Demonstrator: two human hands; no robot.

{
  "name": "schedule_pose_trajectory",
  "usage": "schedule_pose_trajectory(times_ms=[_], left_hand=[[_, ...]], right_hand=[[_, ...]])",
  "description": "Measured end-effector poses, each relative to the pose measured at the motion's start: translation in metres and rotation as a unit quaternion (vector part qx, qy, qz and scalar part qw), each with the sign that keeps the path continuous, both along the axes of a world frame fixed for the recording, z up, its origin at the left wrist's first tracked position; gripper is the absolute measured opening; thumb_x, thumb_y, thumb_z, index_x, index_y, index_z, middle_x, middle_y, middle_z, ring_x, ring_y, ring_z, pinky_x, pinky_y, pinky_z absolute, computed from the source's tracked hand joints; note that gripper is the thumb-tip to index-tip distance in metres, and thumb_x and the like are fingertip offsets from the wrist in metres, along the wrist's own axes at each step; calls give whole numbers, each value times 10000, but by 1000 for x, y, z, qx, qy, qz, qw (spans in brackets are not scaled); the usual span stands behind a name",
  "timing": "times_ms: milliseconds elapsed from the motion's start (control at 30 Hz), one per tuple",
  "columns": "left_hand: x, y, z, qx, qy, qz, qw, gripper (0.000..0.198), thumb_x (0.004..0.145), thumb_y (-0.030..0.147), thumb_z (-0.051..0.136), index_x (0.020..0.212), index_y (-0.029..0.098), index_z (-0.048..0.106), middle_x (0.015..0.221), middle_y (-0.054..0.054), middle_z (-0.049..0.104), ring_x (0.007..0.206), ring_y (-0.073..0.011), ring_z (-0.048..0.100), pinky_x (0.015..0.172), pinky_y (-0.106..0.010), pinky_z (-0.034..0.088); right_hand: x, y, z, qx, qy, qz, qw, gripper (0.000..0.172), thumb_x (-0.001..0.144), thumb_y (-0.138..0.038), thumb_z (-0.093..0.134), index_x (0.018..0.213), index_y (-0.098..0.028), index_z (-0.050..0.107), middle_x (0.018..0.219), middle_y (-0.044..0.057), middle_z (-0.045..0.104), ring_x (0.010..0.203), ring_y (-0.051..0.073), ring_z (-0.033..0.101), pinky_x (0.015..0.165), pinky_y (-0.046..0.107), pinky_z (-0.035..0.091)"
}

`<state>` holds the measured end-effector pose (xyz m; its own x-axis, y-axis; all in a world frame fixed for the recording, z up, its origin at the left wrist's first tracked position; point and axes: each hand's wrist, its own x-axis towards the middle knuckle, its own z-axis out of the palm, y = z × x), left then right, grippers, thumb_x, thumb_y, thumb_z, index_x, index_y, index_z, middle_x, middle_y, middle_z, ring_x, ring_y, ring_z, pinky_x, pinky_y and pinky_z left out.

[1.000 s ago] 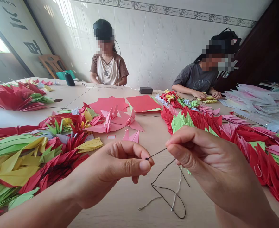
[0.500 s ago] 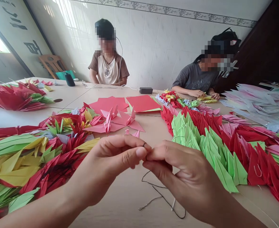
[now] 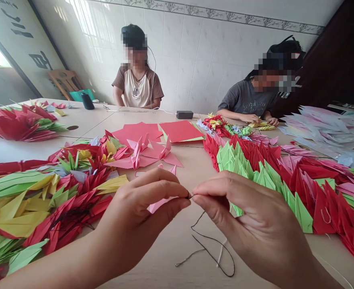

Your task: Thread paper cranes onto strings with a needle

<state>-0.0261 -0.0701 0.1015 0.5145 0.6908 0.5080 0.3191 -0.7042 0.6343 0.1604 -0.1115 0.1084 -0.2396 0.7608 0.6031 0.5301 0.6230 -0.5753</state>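
Note:
A black thread (image 3: 190, 196) is pinched between the fingertips of both hands, a short stretch of it showing in the small gap. My left hand (image 3: 140, 212) has thumb and forefinger closed on one side, a dark loop at the forefinger tip. Opposite it, my right hand (image 3: 252, 224) grips the thread with thumb and forefinger. Below, the thread's slack curls on the table (image 3: 152, 267), near a thin grey cord end (image 3: 190, 257). Just beyond my left hand lie several pink folded paper cranes (image 3: 137, 156), one partly hidden behind the fingers.
Piles of red, green and yellow folded paper (image 3: 23, 212) spread at left. Rows of green folded cranes (image 3: 273, 180) and red ones (image 3: 330, 208) stand at right. Red paper sheets (image 3: 181, 131) and a black box (image 3: 184, 114) lie farther back. Two people sit across the table.
My hands have drawn slightly apart, and a bit of black thread now shows between the fingertips. The right hand has shifted rightward; the slack thread has moved a little.

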Motion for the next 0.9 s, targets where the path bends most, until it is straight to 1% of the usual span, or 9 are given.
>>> schedule_pose_trajectory(times_ms=[133,233,333,433,633,800,900], left_hand=[[2,0,2,-28,4,1,1000,107,852,154,656,770,221,663,763,23,659,688,-102,616,627,-175,477],[2,-1,2,-38,0,-1,999,144,836,188,685,703,220,637,711,36,637,647,-95,596,593,-173,461],[2,-1,2,-51,-2,4,999,190,828,216,695,657,222,612,679,48,622,631,-91,580,578,-171,448],[2,1,0,-66,-5,7,998,214,822,214,687,630,220,593,641,57,602,613,-89,559,562,-173,435],[2,4,-1,-98,0,23,995,214,791,215,699,624,220,566,613,69,560,574,-86,516,533,-183,411],[3,2,-1,-123,3,40,992,219,789,269,702,627,216,565,594,67,545,549,-94,490,520,-209,396],[1,1,-2,-146,-2,32,989,206,811,294,679,658,216,566,623,60,564,569,-101,494,529,-217,405]], right_hand=[[-1,0,-2,-5,6,15,1000,105,919,-100,637,909,-205,644,815,-38,650,677,89,590,642,168,481],[-1,1,-2,-2,1,22,1000,96,924,-101,630,917,-196,640,818,-39,642,691,82,582,661,162,472],[-1,2,-3,4,-14,37,999,81,941,-112,608,913,-183,633,814,-28,634,709,92,576,665,183,464],[-1,3,-3,14,-31,42,999,87,952,-107,589,899,-160,632,793,-5,624,700,112,561,638,216,449],[-3,5,-5,32,-43,38,998,101,952,-107,583,866,-121,633,762,24,614,666,130,538,599,245,430],[-2,4,-4,39,-54,28,997,92,957,-111,576,899,-159,629,799,17,644,698,137,572,620,242,451],[-1,3,-3,38,-57,18,998,99,946,-90,581,920,-168,636,832,8,662,727,130,595,647,228,462]])
